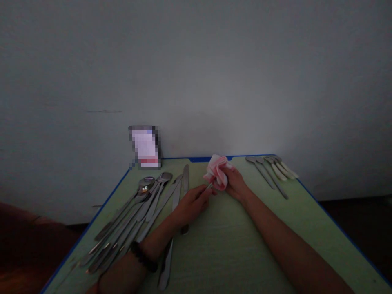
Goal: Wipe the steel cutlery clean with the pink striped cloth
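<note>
My left hand (194, 202) is closed on the thin metal handle of a piece of cutlery (209, 186). Its other end disappears into a crumpled pink and white cloth (218, 171), so I cannot see which kind it is. Wrapped round that cloth from the right is my right hand (235, 183), its fingers partly hidden by the folds. Both hands are close together above the middle of the green tabletop (232, 245). Beside my left forearm lie several metal table knives (186, 175), partly covered by the arm.
Several metal spoons and other cutlery (147, 204) lie bunched on the left. At the back right are two metal spoons (266, 173) and several white-handled pieces of cutlery (280, 169). A phone (145, 147) leans at the back left corner, against the grey wall (214, 81).
</note>
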Demonstrator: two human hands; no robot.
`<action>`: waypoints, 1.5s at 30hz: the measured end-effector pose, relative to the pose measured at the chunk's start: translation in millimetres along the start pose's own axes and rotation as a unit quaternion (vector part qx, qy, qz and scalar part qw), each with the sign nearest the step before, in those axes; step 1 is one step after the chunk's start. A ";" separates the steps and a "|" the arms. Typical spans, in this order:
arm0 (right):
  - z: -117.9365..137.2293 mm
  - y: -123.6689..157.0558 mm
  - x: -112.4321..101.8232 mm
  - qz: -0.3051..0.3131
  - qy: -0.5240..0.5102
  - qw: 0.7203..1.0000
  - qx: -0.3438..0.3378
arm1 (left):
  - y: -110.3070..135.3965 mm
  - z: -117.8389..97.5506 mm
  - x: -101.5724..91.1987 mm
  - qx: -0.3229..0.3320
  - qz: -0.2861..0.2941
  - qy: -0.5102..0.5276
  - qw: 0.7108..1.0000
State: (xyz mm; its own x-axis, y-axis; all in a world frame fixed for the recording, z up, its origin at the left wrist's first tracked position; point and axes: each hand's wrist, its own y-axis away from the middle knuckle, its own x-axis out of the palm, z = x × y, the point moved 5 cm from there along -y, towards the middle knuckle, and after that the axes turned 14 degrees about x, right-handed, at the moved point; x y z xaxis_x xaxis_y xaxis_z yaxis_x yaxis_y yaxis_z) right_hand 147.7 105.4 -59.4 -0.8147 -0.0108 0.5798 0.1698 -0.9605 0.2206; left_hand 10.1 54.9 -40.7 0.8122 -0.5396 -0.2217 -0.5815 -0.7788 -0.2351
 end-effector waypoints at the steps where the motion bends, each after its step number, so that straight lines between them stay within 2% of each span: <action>1: -0.1 1.2 0.4 0.006 -0.002 1.000 0.002 | -0.5 0.7 -0.1 -0.003 -0.006 0.014 1.000; 7: 1.9 4.4 7.7 0.064 -0.026 0.998 -0.008 | -2.6 -0.3 3.4 -0.011 -0.010 0.038 0.999; 10: 3.2 0.8 9.4 0.072 -0.066 0.995 -0.018 | -2.8 0.5 -1.2 0.007 -0.068 0.053 0.996; 12: 1.7 -3.5 7.6 0.052 -0.073 0.996 -0.006 | -1.5 -0.1 -7.1 0.022 -0.117 0.046 0.992; 14: -0.7 -6.7 4.8 0.027 -0.062 0.998 0.016 | 0.4 -3.6 -11.0 0.038 -0.138 0.019 0.990; 16: -2.0 -7.2 2.8 0.015 -0.047 0.998 0.034 | 2.1 -10.2 -11.0 0.060 -0.118 -0.039 0.990; 19: -1.7 -3.9 2.8 0.020 -0.029 0.998 0.049 | 3.7 -19.3 -6.8 0.084 -0.059 -0.153 0.983; 21: -1.4 -1.4 5.0 0.031 -0.011 0.998 0.056 | 4.1 -22.3 -5.5 0.089 -0.043 -0.186 0.978; 24: 0.1 -0.3 7.8 0.035 0.021 0.999 0.034 | 4.3 -22.5 -8.1 0.082 -0.057 -0.185 0.978; 28: 5.3 -1.4 3.3 -0.026 0.084 0.995 -0.050 | 4.9 -20.1 -7.5 0.086 -0.036 -0.181 0.979; 32: 10.7 0.6 -1.3 -0.087 0.208 0.968 -0.107 | 6.1 -20.9 -6.5 0.106 -0.024 -0.171 0.979; 35: 11.5 3.2 -3.2 -0.119 0.250 0.955 -0.109 | 6.1 -20.8 -5.5 0.101 -0.012 -0.157 0.982; 40: -0.7 4.4 3.0 -0.121 0.134 0.983 -0.047 | 5.6 -18.5 -3.0 0.113 0.011 -0.102 0.988; 45: -20.0 8.8 12.2 -0.177 0.062 0.982 -0.001 | 8.1 -13.6 -1.5 0.116 0.011 -0.096 0.989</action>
State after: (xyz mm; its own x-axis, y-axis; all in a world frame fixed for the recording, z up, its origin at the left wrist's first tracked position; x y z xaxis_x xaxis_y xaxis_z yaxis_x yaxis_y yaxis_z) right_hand 128.2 91.2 -66.1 -0.8839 0.2899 0.3668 -0.1374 -0.9109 0.3890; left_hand 4.8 45.0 -29.5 0.7888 -0.4677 -0.3988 -0.6116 -0.6612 -0.4344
